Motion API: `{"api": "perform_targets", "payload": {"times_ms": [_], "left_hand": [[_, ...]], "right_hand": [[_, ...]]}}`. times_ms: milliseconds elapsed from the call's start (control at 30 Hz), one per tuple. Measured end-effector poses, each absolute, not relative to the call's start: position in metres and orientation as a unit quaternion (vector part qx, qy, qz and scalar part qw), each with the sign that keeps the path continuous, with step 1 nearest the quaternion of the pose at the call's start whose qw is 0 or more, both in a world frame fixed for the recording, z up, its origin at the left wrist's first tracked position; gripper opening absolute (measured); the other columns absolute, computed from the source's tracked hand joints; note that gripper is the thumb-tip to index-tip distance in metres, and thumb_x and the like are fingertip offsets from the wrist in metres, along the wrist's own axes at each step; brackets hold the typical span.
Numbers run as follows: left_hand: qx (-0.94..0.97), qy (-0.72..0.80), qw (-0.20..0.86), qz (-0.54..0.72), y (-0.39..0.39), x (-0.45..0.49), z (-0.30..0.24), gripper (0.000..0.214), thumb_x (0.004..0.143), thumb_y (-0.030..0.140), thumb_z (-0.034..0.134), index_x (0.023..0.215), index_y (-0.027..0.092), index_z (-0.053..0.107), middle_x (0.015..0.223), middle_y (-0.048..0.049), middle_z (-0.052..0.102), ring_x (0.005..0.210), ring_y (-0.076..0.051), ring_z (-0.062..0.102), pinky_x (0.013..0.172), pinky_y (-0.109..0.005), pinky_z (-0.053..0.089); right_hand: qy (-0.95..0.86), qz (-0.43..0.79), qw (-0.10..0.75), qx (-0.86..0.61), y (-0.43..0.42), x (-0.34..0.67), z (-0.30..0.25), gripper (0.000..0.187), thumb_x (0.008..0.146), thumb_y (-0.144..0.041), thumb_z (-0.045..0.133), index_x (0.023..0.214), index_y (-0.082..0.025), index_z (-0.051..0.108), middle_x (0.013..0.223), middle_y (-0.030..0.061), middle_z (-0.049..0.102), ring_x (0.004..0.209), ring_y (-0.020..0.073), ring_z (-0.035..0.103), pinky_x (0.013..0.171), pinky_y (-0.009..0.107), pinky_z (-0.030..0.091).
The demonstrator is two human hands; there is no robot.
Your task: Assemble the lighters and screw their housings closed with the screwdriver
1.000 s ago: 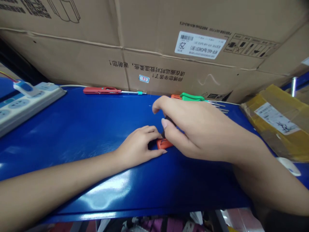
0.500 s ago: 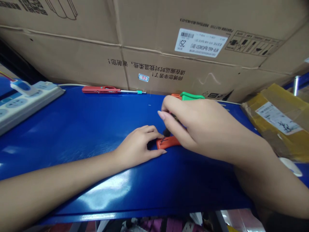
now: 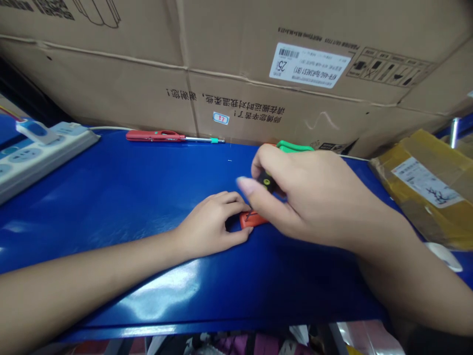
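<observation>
My left hand rests on the blue table top, its fingertips pinching the left end of a small orange part. Above that part my right hand is closed around a small screwdriver with a black handle and a yellow-green cap. The tool points down at the orange part; its tip is hidden by my fingers.
A large cardboard box walls the back. A red screwdriver and green-handled tools lie along its foot. A white power strip is at left, a yellow taped parcel at right, a white object near it.
My right hand's fingers have shifted around the screwdriver handle, whose yellow-green cap now shows. The left hand and the orange part have stayed in place.
</observation>
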State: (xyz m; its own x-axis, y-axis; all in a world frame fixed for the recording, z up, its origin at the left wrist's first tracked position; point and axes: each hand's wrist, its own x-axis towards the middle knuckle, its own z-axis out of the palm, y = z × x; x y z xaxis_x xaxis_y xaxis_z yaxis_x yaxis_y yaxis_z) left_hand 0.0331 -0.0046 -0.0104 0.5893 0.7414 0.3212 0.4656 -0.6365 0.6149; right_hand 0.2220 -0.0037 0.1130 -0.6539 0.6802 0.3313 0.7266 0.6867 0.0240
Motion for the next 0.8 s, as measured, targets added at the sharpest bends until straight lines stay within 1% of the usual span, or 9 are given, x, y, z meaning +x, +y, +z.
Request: {"api": "perform_targets", "payload": {"times_ms": [67,100,233,333,400,500,567,700,800], "left_hand": [[0.862,0.351,0.235,0.281,-0.0045,0.0331,-0.0099,0.023,0.083,0.027,0.069,0.105,0.020,0.072,0.103,-0.0055,0.073,0.098,-0.026,0.069,0.090,-0.042,0.055],[0.863,0.350,0.235,0.278,-0.0043,0.0330,-0.0100,0.023,0.084,0.027,0.069,0.105,0.020,0.072,0.104,-0.0057,0.073,0.099,-0.026,0.069,0.090,-0.042,0.055],[0.864,0.343,0.242,0.276,-0.0041,0.0327,-0.0113,0.025,0.086,0.028,0.067,0.109,0.020,0.072,0.107,-0.0063,0.073,0.099,-0.026,0.068,0.088,-0.041,0.055],[0.865,0.347,0.233,0.279,-0.0050,0.0329,-0.0113,0.027,0.085,0.028,0.067,0.110,0.020,0.071,0.104,-0.0061,0.073,0.096,-0.025,0.068,0.087,-0.041,0.055],[0.865,0.350,0.231,0.276,-0.0055,0.0331,-0.0109,0.025,0.086,0.029,0.067,0.108,0.020,0.072,0.104,-0.0066,0.073,0.097,-0.025,0.068,0.088,-0.041,0.055],[0.864,0.346,0.241,0.274,-0.0056,0.0330,-0.0106,0.023,0.087,0.029,0.066,0.106,0.019,0.071,0.107,-0.0075,0.072,0.099,-0.025,0.068,0.088,-0.041,0.055],[0.863,0.345,0.243,0.277,-0.0054,0.0327,-0.0110,0.024,0.086,0.029,0.066,0.107,0.019,0.071,0.107,-0.0074,0.072,0.099,-0.026,0.068,0.088,-0.041,0.056],[0.864,0.352,0.226,0.282,-0.0053,0.0320,-0.0118,0.022,0.085,0.030,0.068,0.104,0.018,0.071,0.104,-0.0080,0.073,0.098,-0.027,0.068,0.088,-0.043,0.055],[0.862,0.351,0.238,0.277,-0.0052,0.0326,-0.0108,0.022,0.086,0.031,0.068,0.104,0.018,0.071,0.101,-0.0072,0.073,0.095,-0.026,0.069,0.086,-0.042,0.056]], "right_hand": [[-0.902,-0.074,0.161,-0.394,-0.0018,0.2229,0.1126,0.039,0.101,-0.051,0.042,0.081,-0.020,0.056,0.058,0.0016,0.056,0.049,0.0140,0.046,0.051,0.030,0.023],[-0.904,-0.065,0.161,-0.390,-0.0015,0.2231,0.1130,0.037,0.102,-0.048,0.042,0.082,-0.020,0.056,0.058,0.0008,0.056,0.048,0.0135,0.046,0.051,0.029,0.023],[-0.912,-0.039,0.135,-0.385,-0.0033,0.2237,0.1160,0.015,0.097,-0.027,0.045,0.098,-0.019,0.058,0.074,0.0029,0.065,0.056,0.0153,0.053,0.053,0.029,0.027],[-0.899,-0.067,0.142,-0.408,-0.0027,0.2241,0.1152,0.024,0.097,-0.037,0.048,0.084,-0.019,0.058,0.064,0.0032,0.060,0.053,0.0159,0.051,0.053,0.031,0.025],[-0.897,-0.071,0.147,-0.410,-0.0013,0.2241,0.1142,0.029,0.099,-0.041,0.046,0.082,-0.020,0.057,0.059,0.0016,0.057,0.050,0.0148,0.048,0.053,0.030,0.023],[-0.908,-0.047,0.135,-0.394,-0.0011,0.2234,0.1147,0.018,0.098,-0.030,0.044,0.102,-0.018,0.058,0.071,0.0020,0.063,0.054,0.0150,0.051,0.052,0.029,0.025],[-0.909,-0.047,0.126,-0.394,-0.0023,0.2223,0.1155,0.021,0.096,-0.030,0.046,0.109,-0.016,0.056,0.076,0.0029,0.065,0.057,0.0154,0.053,0.053,0.029,0.027],[-0.903,-0.075,0.121,-0.406,-0.0042,0.2195,0.1151,0.030,0.101,-0.042,0.042,0.094,-0.017,0.058,0.069,0.0013,0.060,0.056,0.0145,0.050,0.054,0.028,0.028],[-0.919,-0.045,0.127,-0.371,-0.0049,0.2194,0.1152,0.022,0.099,-0.029,0.039,0.096,-0.017,0.057,0.073,0.0012,0.061,0.060,0.0138,0.052,0.057,0.027,0.030]]}}
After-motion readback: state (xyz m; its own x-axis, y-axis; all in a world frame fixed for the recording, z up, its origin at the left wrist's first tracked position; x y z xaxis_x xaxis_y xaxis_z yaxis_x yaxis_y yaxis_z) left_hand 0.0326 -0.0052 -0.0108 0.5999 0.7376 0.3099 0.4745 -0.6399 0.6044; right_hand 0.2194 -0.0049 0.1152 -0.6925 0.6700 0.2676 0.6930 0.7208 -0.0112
